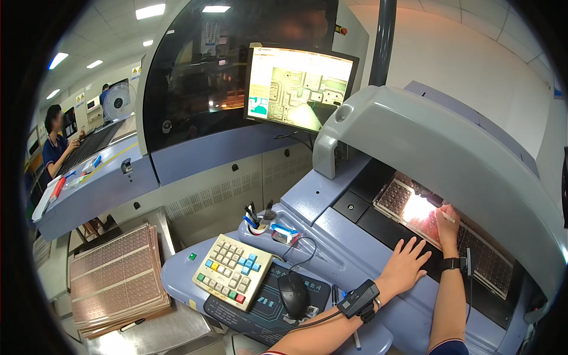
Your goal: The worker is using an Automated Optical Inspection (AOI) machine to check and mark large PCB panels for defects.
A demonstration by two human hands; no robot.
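Note:
My left hand [403, 267] lies with fingers spread on the front edge of the blue-grey machine, beside its black strip. My right hand [448, 228] is closed round a slim white pen-like tool [449, 218], reaching in under the machine's curved grey hood [426, 142]. Its tip is over a panel of circuit boards [395, 198], where a bright light washes out the surface. The panel runs on to the right beneath my wrist as a dark, patterned sheet [490, 267]. On the monitor [299, 89] there is a magnified view of circuit traces.
At left, a stack of copper-coloured panels [118, 278] rests on a metal table [177, 331]. A keypad [232, 271], a mouse [294, 294] and a pen holder [258, 222] sit on the console. Further off, another person [54, 139] works at a bench.

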